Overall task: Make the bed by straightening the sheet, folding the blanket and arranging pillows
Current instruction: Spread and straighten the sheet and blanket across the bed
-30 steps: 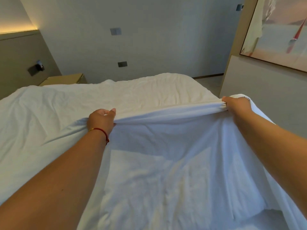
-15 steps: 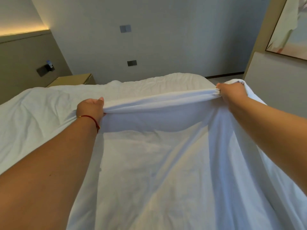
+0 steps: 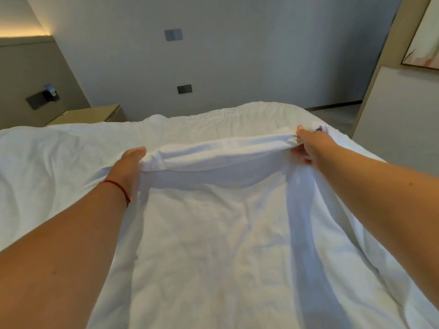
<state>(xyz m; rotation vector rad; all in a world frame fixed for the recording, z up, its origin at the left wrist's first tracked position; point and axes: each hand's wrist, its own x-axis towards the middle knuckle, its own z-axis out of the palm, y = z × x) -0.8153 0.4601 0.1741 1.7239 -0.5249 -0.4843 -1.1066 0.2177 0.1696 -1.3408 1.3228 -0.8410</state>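
Seen from a head-worn camera over a hotel-style bed (image 3: 61,162): 2 bare arms stretched forward, a bunched edge of white blanket (image 3: 213,233) held taut and raised between them. Left hand (image 3: 128,167), a red cord at the wrist, wrapped around the rolled edge with thumb on top. Right hand (image 3: 311,144) gripping the far end of that same edge near the bed's right side, fingers curled into the cloth; exact finger placement hard to read, as folds cover part of the hand. Blanket draped from the lifted edge down toward the camera, covering the near half of the bed and spilling off at lower right. Beyond the raised edge, a rumpled white sheet (image 3: 225,119) lying across the far half of the mattress, creased but spread flat to the corners. No pillows in view. A low nightstand (image 3: 95,116) beside the bed at left, below a wall panel.

Task judged early to midway: sheet laid out yet not smoothed, blanket in hand and apparently at its 1st fold, nothing neatly stacked so far. Left to do: finishing the fold, flattening the sheet, fetching and setting the pillows.
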